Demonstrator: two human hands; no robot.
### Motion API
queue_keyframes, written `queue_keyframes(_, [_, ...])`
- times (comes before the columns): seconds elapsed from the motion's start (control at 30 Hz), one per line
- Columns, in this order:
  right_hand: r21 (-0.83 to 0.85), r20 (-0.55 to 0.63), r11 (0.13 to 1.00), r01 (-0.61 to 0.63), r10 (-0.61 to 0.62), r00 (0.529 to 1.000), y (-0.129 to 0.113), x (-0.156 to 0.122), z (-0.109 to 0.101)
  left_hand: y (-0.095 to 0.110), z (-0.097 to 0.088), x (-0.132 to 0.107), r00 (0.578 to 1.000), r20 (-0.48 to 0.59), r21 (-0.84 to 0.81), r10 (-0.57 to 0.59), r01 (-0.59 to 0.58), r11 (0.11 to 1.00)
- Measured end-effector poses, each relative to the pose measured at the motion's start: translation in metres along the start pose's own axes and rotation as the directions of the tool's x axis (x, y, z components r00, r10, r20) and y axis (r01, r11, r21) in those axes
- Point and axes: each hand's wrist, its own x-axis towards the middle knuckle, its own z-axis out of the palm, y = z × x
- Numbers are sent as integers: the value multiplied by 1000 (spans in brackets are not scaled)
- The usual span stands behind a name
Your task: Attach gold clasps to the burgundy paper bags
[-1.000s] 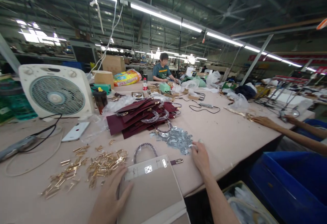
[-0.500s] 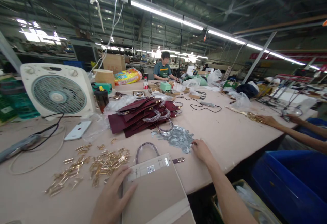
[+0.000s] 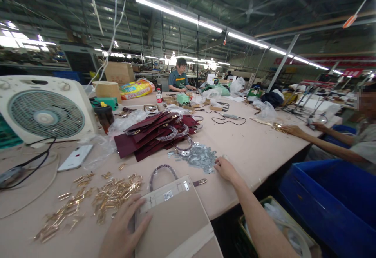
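Note:
My left hand (image 3: 125, 230) lies flat, fingers spread, on the left edge of a beige handbag (image 3: 173, 220) lying at the table's near edge. The bag has a plastic-wrapped handle (image 3: 161, 169) and a small metal plate on its flap. My right hand (image 3: 225, 168) rests on the table at the right edge of a pile of small silver metal pieces (image 3: 198, 157), fingers curled toward them; whether it holds one is hidden. A scatter of gold metal fittings (image 3: 96, 197) lies left of the bag.
A stack of dark red bag panels with wrapped handles (image 3: 155, 134) sits mid-table. A white fan (image 3: 44, 111), a white phone (image 3: 75, 158) and cables are at left. A person's arms (image 3: 320, 144) reach in from the right. Blue bins (image 3: 331, 199) stand below right. Another person sits far back.
The view has shifted right, so everything slid left in frame. My right hand stays at the silver pile and the left stays on the bag. The person at right has come into view.

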Motion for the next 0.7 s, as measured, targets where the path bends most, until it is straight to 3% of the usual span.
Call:
queue_keyframes(0.23, [121,-68,993,4,5,998,-5,-10,2,0,-1,2,1000,-3,3,-1,1,1000])
queue_keyframes(0.5, [324,-154,943,75,-25,988,-2,-41,6,-3,-1,4,1000,17,21,-1,0,1000])
queue_keyframes(0.7, [291,-271,957,23,59,961,-2,-37,10,-8,0,4,999,22,18,36,-36,999])
